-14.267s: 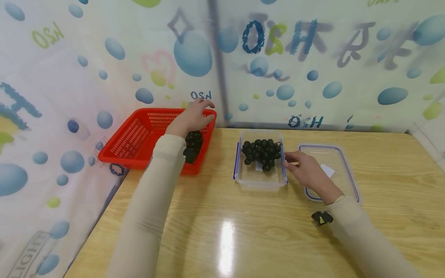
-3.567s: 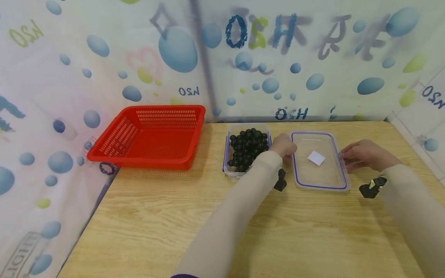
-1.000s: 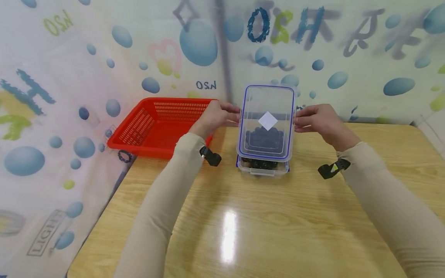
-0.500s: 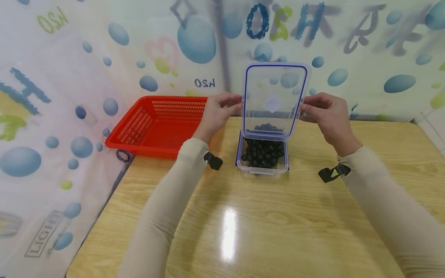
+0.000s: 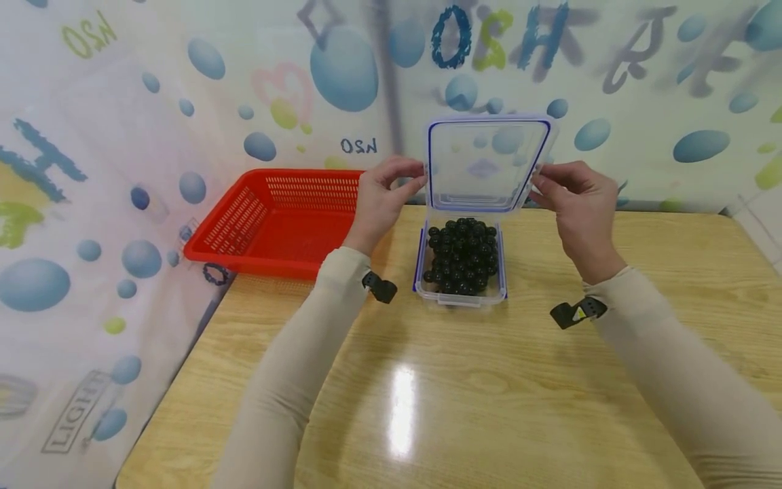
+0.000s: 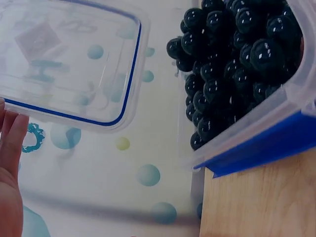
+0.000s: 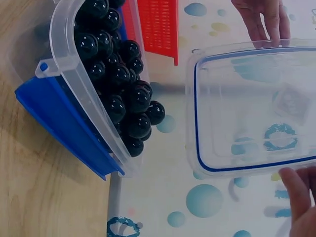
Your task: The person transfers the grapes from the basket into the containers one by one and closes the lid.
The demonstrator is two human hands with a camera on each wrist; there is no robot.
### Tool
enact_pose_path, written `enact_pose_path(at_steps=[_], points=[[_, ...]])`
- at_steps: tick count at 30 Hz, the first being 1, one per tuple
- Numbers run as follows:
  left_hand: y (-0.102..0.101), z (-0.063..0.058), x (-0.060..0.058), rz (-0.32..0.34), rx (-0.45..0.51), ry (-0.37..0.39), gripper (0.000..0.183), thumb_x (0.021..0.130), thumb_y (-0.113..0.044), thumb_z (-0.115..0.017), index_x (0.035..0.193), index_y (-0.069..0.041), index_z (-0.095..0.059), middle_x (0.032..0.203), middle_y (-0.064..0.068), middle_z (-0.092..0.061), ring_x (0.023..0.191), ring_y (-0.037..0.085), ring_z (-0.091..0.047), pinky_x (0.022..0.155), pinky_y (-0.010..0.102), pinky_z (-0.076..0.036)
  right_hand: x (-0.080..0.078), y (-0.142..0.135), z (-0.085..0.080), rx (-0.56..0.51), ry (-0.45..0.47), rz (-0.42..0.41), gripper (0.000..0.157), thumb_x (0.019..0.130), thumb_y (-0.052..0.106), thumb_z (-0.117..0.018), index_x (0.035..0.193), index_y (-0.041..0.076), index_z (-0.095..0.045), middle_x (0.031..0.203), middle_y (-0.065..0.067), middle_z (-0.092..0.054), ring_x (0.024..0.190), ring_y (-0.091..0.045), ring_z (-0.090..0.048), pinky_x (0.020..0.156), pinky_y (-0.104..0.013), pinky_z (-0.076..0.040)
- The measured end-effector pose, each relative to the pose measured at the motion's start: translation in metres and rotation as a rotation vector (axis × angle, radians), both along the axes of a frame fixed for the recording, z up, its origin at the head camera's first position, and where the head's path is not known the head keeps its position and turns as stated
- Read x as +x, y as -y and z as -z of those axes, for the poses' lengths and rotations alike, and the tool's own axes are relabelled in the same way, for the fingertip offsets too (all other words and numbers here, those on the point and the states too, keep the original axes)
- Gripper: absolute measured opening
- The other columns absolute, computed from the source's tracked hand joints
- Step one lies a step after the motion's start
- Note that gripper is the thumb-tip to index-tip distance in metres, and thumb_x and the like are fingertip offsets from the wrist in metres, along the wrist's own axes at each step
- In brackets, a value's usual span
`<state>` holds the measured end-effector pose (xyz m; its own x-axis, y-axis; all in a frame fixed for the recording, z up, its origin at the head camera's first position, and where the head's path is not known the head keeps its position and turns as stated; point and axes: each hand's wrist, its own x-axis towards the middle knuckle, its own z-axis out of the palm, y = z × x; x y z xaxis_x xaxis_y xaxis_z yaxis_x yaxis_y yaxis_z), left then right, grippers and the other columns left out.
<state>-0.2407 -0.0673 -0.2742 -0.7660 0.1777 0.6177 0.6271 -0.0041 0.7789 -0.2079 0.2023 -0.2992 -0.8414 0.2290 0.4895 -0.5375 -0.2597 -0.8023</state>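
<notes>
Between both hands, a clear plastic lid (image 5: pixel 485 163) with a blue seal is tilted up behind and above a clear storage box (image 5: pixel 459 299). My left hand (image 5: pixel 381 200) pinches the lid's left edge between thumb and fingers. At the opposite edge, my right hand (image 5: pixel 583 210) pinches it the same way. Dark, glossy grapes (image 5: pixel 463 255) fill the box, heaped up to its rim or a little above it in the right wrist view. A blue side clip (image 7: pixel 64 118) hangs outward on the box. The lid is apart from the box's front rim; contact at the back cannot be told.
To the left stands a red plastic basket (image 5: pixel 281 227) with slotted walls. A patterned wall sheet (image 5: pixel 342 75) rises right behind the table (image 5: pixel 427 394). Black wrist cameras are strapped to the left sleeve (image 5: pixel 324 326) and the right sleeve (image 5: pixel 660 346).
The grapes from the basket are now in the box. Both hands took the lid from the table at the right, brought it over the box, then raised and tilted it back, uncovering the grapes.
</notes>
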Motion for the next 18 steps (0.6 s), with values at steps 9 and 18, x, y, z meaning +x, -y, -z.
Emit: enact_pose_path(at_steps=[9, 18], points=[[-0.005, 0.020, -0.019, 0.028, 0.173, 0.047, 0.014, 0.085, 0.012, -0.069, 0.099, 0.013, -0.069, 0.097, 0.005, -0.069, 0.098, 0.023, -0.062, 0.095, 0.037, -0.048, -0.004, 0.000, 0.009, -0.162, -0.092, -0.097, 0.015, 0.086, -0.013, -0.066, 0.098, -0.021, -0.065, 0.092, -0.019, -0.062, 0.086, -0.028, -0.068, 0.084, -0.038, -0.053], [-0.011, 0.030, -0.019, 0.076, 0.335, 0.228, 0.016, 0.092, 0.001, -0.066, 0.106, 0.007, -0.071, 0.112, 0.011, -0.066, 0.110, 0.025, -0.057, 0.096, 0.035, -0.048, -0.005, 0.009, 0.009, -0.320, -0.025, -0.131, 0.015, 0.090, -0.003, -0.065, 0.090, -0.017, -0.066, 0.092, -0.021, -0.064, 0.094, -0.029, -0.065, 0.093, -0.045, -0.048]])
